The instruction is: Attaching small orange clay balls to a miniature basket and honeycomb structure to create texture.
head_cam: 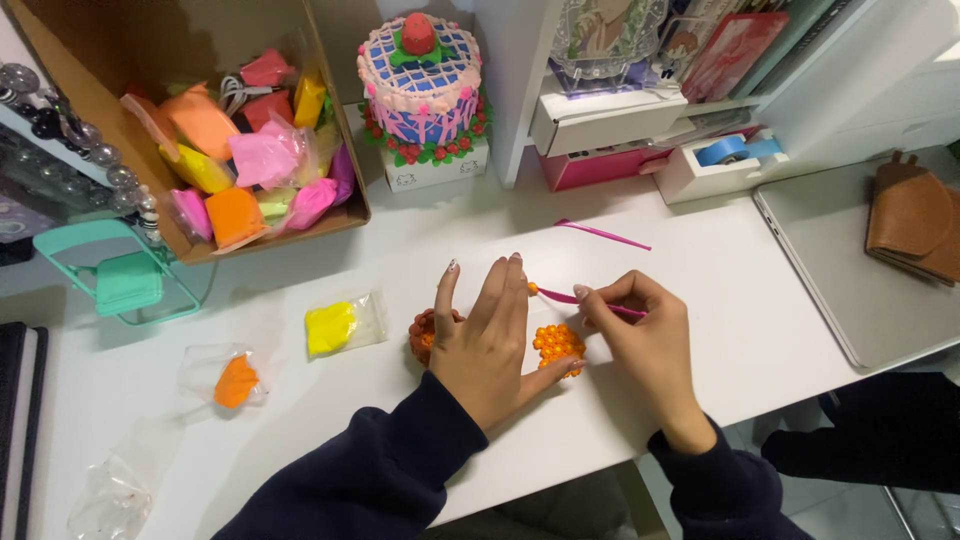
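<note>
Nearest to the viewer, two dark navy sleeves came up from the near edge of the white desk (760, 330). The left hand (490, 345) lay palm down, fingers spread and nearly flat, gripping nothing; its thumb stretched right to touch the near side of the orange clay ball cluster (558, 345), a bumpy lump built of small round beads. Just left of that hand, partly hidden beneath it, sat a darker orange clay piece (424, 333) with the same knobbly surface.

The right hand (640, 345) was curled, thumb and fingertips pinched around a thin pink modelling tool (575, 297). The tool was slim, smooth and plastic-looking. Its long axis ran almost level across the desk, left to right, its tip pointing left and carrying a tiny orange bead just above and beyond the cluster, close to the left hand's fingertips.

A second pink tool (603, 234) lay farther back on the desk. To the left were a yellow clay packet (340, 326) and an orange clay packet (232, 380), both in crinkled clear wrap. At the far left stood a cardboard box (330, 120) of coloured clay packets, and beside it a frilly clay cake (420, 75) in pink and blue.
</note>
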